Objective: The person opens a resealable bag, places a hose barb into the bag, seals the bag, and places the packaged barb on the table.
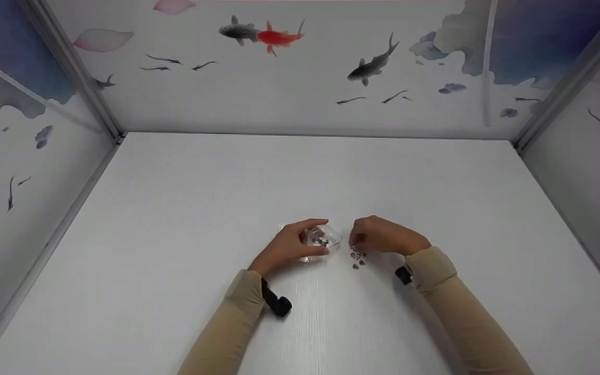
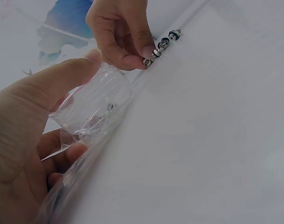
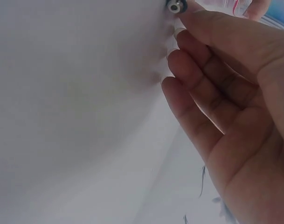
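My left hand [image 1: 284, 247] holds a clear plastic bag [image 1: 334, 238], its thumb and fingers curled round the sides with the mouth toward the right. Several small metal fittings [image 1: 321, 241] lie inside the bag. Just right of it, my right hand [image 1: 386, 236] reaches down to the table. In the left wrist view its thumb and forefinger pinch a small metal fitting [image 2: 148, 62] with a dark ring. Several loose fittings [image 1: 357, 259] lie beside those fingertips. The right wrist view catches one fitting [image 3: 176, 6] at the thumb tip, partly cut off by the frame.
A white table [image 1: 175, 198] spreads around both hands. White panels [image 1: 300, 99] printed with fish and petals stand at the back and both sides, joined by grey metal posts [image 1: 78, 67]. Each wrist wears a black camera strap [image 1: 277, 304].
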The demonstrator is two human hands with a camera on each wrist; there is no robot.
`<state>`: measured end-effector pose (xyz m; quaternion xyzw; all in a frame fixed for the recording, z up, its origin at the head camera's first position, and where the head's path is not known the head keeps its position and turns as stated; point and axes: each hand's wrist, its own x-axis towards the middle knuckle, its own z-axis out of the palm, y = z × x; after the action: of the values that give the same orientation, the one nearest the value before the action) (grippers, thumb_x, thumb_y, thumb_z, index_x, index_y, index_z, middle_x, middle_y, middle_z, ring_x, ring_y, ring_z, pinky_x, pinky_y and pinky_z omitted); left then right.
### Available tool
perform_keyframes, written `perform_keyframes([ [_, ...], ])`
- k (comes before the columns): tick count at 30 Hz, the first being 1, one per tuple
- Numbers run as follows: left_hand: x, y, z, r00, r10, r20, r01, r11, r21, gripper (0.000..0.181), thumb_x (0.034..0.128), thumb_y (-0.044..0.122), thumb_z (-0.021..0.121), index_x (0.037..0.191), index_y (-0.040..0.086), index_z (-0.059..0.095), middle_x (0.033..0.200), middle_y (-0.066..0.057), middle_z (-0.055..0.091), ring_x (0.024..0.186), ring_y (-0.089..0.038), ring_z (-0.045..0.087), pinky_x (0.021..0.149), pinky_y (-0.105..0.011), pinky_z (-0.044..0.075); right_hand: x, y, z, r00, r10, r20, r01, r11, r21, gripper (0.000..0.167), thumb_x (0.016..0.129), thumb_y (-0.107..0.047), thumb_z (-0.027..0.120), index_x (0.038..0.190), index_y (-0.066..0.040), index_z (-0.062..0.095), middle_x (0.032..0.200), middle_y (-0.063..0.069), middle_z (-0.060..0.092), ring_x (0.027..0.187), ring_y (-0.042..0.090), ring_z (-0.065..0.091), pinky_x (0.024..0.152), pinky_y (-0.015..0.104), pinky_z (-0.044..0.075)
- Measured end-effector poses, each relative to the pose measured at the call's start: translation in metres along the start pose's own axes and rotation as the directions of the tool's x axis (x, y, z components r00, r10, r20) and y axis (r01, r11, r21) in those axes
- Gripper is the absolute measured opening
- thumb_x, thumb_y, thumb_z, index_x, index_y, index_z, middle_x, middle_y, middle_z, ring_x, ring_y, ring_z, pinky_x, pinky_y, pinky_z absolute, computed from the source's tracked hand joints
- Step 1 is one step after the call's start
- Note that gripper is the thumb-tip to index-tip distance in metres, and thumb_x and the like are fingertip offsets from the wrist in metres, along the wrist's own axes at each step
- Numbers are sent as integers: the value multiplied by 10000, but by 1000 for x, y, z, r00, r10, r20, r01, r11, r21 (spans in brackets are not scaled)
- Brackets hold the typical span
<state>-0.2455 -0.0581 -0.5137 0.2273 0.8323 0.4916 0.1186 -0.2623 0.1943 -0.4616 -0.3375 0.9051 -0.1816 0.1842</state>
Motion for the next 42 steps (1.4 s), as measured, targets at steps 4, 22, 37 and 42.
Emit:
perform_keyframes([
  [4,0,1,0,1000,0,-1,0,1000,0,660,779,438,781,1374,290,538,801,54,492,734,-106,420,680,-277,364,0,-1,0,1000,20,2,-20,1000,-3,87,872,-97,704,950,-102,742,918,-13,664,805,93,579,758,279,513],
  [22,-1,2,-1,1000,-4,4,4,1000,4,672,774,453,781,1379,298,532,944,64,549,803,-109,423,738,-289,366,-2,-7,-7,996,74,-46,-71,996,58,100,891,-132,689,982,-113,726,946,-14,672,856,117,595,824,326,524],
  [37,-1,2,-1,1000,1,4,-1,1000,13,673,772,459,780,1378,304,532,985,50,584,784,-107,421,732,-286,371,0,-13,-16,996,14,-89,-12,1000,21,126,911,-96,656,1021,-72,712,999,27,664,933,165,616,846,351,520],
  [42,-2,2,-1,1000,6,5,-6,1000,5,671,776,459,777,1379,299,532,1039,67,591,792,-105,424,745,-286,375,2,-17,-18,994,-29,-103,28,1000,-11,139,911,-90,654,1032,-61,716,998,34,668,898,156,621,809,334,531],
])
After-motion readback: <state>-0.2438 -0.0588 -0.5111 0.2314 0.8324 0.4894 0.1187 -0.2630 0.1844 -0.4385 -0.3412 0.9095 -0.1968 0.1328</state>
